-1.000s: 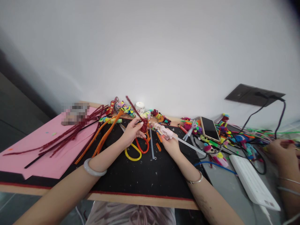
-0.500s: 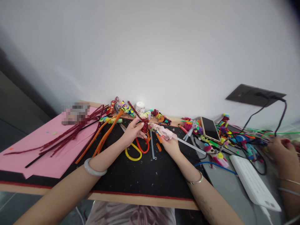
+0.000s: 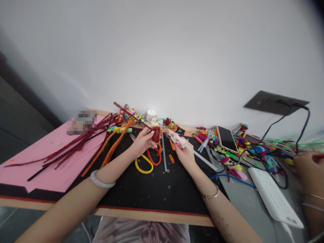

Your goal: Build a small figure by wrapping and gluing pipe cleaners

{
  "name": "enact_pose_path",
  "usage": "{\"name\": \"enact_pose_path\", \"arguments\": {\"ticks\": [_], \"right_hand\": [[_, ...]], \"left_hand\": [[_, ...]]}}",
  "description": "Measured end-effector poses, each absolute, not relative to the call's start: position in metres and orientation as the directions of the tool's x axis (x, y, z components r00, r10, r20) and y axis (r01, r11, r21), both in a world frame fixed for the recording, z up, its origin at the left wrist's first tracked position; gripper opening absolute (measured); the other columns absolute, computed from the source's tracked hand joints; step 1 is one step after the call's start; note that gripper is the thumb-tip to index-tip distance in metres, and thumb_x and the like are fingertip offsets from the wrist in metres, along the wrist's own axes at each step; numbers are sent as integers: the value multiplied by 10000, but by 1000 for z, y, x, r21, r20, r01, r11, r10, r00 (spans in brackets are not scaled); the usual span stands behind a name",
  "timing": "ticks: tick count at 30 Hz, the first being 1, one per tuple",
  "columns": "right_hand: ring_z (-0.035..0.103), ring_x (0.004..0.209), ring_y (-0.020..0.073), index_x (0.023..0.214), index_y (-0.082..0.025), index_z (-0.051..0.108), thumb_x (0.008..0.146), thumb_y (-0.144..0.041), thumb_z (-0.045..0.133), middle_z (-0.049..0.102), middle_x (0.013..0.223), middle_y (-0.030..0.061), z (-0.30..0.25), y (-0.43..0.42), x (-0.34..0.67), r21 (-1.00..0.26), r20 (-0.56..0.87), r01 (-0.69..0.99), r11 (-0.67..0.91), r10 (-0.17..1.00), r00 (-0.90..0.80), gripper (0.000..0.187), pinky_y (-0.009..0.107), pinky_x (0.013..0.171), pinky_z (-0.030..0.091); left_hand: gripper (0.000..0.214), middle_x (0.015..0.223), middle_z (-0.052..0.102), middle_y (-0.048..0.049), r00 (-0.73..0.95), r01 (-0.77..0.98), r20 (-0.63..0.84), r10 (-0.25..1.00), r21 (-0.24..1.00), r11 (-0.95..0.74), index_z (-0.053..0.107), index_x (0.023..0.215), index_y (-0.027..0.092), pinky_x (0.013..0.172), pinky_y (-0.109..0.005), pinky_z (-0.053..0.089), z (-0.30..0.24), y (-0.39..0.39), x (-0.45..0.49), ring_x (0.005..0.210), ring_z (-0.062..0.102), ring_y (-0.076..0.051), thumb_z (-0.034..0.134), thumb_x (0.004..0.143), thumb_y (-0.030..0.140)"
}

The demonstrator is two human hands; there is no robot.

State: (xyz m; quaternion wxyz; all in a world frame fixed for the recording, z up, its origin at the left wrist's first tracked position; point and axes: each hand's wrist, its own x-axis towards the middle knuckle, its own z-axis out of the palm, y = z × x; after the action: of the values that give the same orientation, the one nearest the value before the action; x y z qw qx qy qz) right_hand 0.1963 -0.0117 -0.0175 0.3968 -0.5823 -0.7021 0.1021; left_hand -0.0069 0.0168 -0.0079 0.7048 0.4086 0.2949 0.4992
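Note:
Between thumb and fingers, my left hand (image 3: 143, 141) grips a dark red pipe-cleaner piece (image 3: 156, 135). Its long fuzzy stem (image 3: 126, 111) points up and left. Closed round a pale pink glue gun (image 3: 178, 140), my right hand (image 3: 186, 155) keeps the nozzle just right of the red piece, seemingly apart from it. A long translucent glue stick (image 3: 205, 162) juts from the gun's back end. Under my left hand lie scissors (image 3: 144, 172) with yellow and red handles, their blades partly hidden. A loose clear stick (image 3: 165, 157) and orange scraps (image 3: 171, 158) lie between my hands.
Red pipe cleaners (image 3: 63, 152) cover a pink sheet (image 3: 30, 162) at left, with orange ones (image 3: 111, 152) beside it. A white cup (image 3: 151, 116) stands by the wall. Right are a phone (image 3: 227, 139), colourful pieces, a power strip (image 3: 274, 197), cables and another person's hand (image 3: 308, 172).
The red stem has swung down to the left and shows longer. My right hand has drawn the glue gun slightly right and back from the red piece. The other person's hand has shifted slightly.

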Motion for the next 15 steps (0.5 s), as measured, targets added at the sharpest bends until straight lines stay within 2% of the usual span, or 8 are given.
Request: {"name": "enact_pose_path", "arguments": {"ticks": [2,4,8,12,15], "right_hand": [[599,807,206,945,-209,577,803,-265,488,641,908,54,-14,-13,196,-534,406,810,243,914,-6,177,288,673,437],[592,842,222,1046,-201,535,815,-272,464,613,1007,89,-12,-14,196,-410,368,892,189,929,-27,252,297,669,423],[558,911,264,1128,-165,479,774,-209,453,569,1063,133,-11,-15,194,-212,316,969,130,947,-58,358,345,709,403],[520,959,272,1114,-195,487,733,-221,475,566,1066,106,-7,-16,194,-219,284,962,161,954,-95,382,366,755,388],[498,984,265,1100,-199,494,729,-232,482,557,1102,94,-1,-18,194,-287,361,923,257,921,-145,372,357,776,380]], "left_hand": [[391,780,675,-36,357,-475,-4,934,860,186,417,1212,215,438,-177,500,-10,18,-9,440,617,-95,522,835,225],[388,793,677,-41,374,-480,-2,928,855,195,412,1216,217,434,-172,495,-10,18,-9,441,617,-92,510,841,218],[405,754,662,-26,362,-449,9,932,878,166,409,1203,203,421,-174,488,-6,16,-8,423,608,-95,535,820,237],[423,681,624,5,295,-324,54,954,945,47,410,1189,193,411,-194,487,-4,12,-3,429,624,-130,551,804,299],[394,719,623,-4,253,-197,111,961,978,-61,440,1169,201,411,-202,482,-3,8,1,439,632,-141,536,812,338]]}}
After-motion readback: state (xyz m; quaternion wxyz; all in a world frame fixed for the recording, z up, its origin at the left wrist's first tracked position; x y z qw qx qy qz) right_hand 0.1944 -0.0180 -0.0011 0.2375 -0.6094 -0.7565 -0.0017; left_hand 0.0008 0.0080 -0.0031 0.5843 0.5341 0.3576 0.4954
